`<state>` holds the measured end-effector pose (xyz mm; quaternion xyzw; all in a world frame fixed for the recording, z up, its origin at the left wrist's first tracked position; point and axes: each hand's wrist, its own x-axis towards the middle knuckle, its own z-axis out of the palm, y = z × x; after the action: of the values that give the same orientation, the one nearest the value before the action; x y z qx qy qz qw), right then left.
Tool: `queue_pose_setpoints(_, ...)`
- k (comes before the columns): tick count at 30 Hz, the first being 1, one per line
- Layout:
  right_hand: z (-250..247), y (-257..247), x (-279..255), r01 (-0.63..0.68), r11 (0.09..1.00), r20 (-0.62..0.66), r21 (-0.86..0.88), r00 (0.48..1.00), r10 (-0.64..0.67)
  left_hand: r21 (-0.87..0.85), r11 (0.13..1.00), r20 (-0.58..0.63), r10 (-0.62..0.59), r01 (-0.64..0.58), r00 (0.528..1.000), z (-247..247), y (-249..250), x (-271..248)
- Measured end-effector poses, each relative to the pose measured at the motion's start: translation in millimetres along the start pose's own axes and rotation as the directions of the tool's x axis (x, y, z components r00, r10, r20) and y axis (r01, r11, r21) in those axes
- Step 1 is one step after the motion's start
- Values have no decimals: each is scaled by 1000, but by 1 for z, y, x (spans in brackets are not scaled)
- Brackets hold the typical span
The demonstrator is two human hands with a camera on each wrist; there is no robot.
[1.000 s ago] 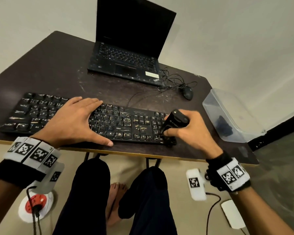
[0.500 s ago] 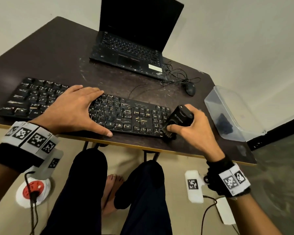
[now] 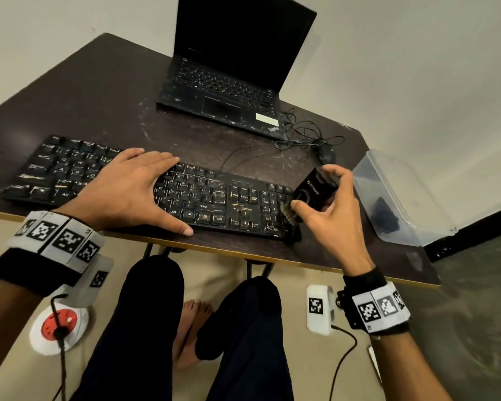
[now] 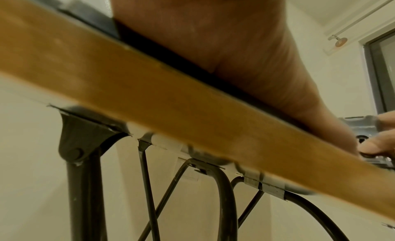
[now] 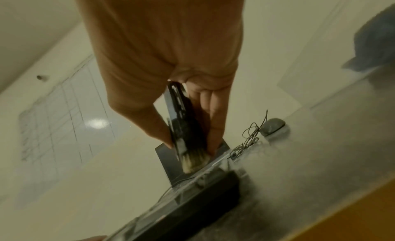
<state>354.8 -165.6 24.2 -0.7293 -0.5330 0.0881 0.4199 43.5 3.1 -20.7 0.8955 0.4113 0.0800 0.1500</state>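
Observation:
A black keyboard (image 3: 214, 204) lies along the near edge of the dark table (image 3: 99, 111). My left hand (image 3: 130, 192) rests flat on the middle keys, fingers straight and thumb at the front edge. In the left wrist view only its palm (image 4: 213, 42) shows above the table's wooden edge (image 4: 149, 101). My right hand (image 3: 324, 204) pinches a small black brush (image 3: 313, 188) between thumb and fingers. The pale bristles (image 3: 291, 217) touch the keyboard's right end. The right wrist view shows the same brush (image 5: 183, 126), its bristles (image 5: 193, 162) over the keyboard (image 5: 181, 211).
An open black laptop (image 3: 229, 82) stands at the back of the table. Beside it lie a wired mouse (image 3: 326, 154) and a tangle of cable (image 3: 307, 134). A clear plastic box (image 3: 396, 198) holding something dark sits at the right edge. My knees (image 3: 156, 285) are under the table.
The brush body has tipped rightward and the right fingers have spread over its top; the bristles stay at the keyboard's right end. The left hand stays flat on the keys.

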Motion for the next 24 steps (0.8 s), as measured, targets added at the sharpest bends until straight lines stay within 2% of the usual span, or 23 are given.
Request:
queue_pose_setpoints(2, 5, -3, -4, 74, 997, -42, -14, 996, -74, 4, 1000, 4, 0, 0, 1000, 0, 0, 0)
queue_pose_setpoints(5, 14, -1, -12, 160, 987, 1, -28, 987, -160, 14, 1000, 2, 6, -6, 1000, 1, 0, 1)
queue_pose_setpoints(9, 9, 4, -7, 157, 988, -45, 14, 987, -156, 12, 1000, 7, 2, -2, 1000, -1, 1, 0)
queue_pose_setpoints(13, 13, 7, -19, 229, 973, -3, 34, 973, -229, 25, 1000, 9, 1, -2, 1000, -1, 0, 0)
queue_pose_setpoints(17, 15, 13, -17, 167, 978, -69, 125, 985, -159, 26, 1000, 6, 2, -2, 1000, -1, 2, 0)
queue_pose_setpoints(21, 14, 14, -17, 232, 967, -6, 110, 973, -233, 29, 1000, 5, -2, 2, 1000, -1, 1, -1)
queue_pose_setpoints(24, 10, 16, -17, 151, 964, -47, 219, 988, -144, 33, 999, 13, -4, 4, 1000, -1, 2, 0)
